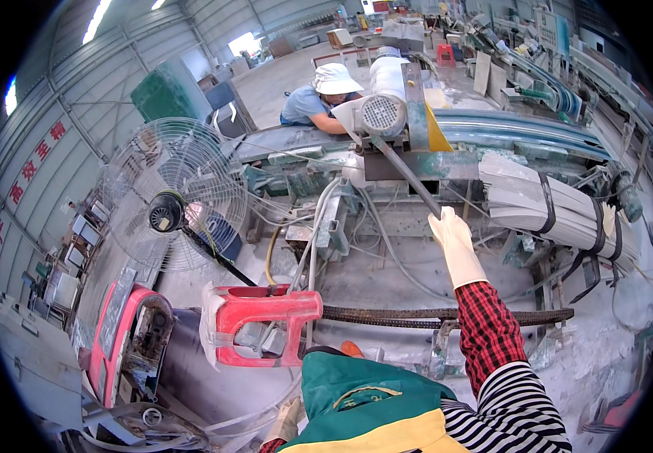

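My right hand (453, 235), in a white glove with a red plaid sleeve behind it, is closed around the lower end of a long dark lever rod (404, 172). The rod rises to a grey motor unit (381, 115) mounted on a stone-working machine. A curved grey-green stone slab (523, 128) lies across the machine. My left hand (290, 420), also gloved, shows only partly at the lower edge beside my green and yellow apron (357, 400); its fingers are hidden.
Another person in a white hat (334, 79) leans over the slab behind the motor. A large standing fan (175, 204) is at left, a dusty red stool (262, 321) in front of me, and strapped white stone mouldings (553, 208) at right. Hoses and cables cross the dusty floor.
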Available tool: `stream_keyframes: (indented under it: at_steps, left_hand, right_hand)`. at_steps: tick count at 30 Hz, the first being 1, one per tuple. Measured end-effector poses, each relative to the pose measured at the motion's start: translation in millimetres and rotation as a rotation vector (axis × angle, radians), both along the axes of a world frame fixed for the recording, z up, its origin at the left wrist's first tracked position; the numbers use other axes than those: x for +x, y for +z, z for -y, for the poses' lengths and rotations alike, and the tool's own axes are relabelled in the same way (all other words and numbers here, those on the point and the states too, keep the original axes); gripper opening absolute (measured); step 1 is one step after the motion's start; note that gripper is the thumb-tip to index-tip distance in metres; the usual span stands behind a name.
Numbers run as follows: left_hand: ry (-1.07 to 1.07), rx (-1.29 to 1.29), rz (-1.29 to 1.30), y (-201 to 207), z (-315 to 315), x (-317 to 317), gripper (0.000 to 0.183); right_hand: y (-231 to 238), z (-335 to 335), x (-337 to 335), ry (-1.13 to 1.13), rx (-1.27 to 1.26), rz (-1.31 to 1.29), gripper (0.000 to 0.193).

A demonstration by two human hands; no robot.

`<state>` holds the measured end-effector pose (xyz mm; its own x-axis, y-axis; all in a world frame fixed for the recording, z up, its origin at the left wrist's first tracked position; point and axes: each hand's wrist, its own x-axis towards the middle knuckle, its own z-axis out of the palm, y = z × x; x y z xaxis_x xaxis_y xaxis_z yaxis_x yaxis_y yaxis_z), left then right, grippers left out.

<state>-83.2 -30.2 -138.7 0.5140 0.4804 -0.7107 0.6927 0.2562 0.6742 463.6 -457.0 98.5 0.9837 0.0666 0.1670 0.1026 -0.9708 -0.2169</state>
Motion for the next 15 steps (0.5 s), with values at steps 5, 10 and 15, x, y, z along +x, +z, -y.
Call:
stream_keyframes:
  at_steps: [5,10,15]
  left_hand:
    - [0.001,0.003,-0.004,-2,0,-8,0.043]
    - [0.009,0.0,0.006,-6,1,-1,0.041]
    - [0.01,-0.011,0.026,-4,-2,25,0.04]
  right_hand:
    - [6,0,-2,-0.039,0.045,-0.059,0.021]
    - [28,-5,-17,-0.121,0.259,-0.091,0.033]
    - [7,-95,-61,-0.295,0.698,-0.17,0.051]
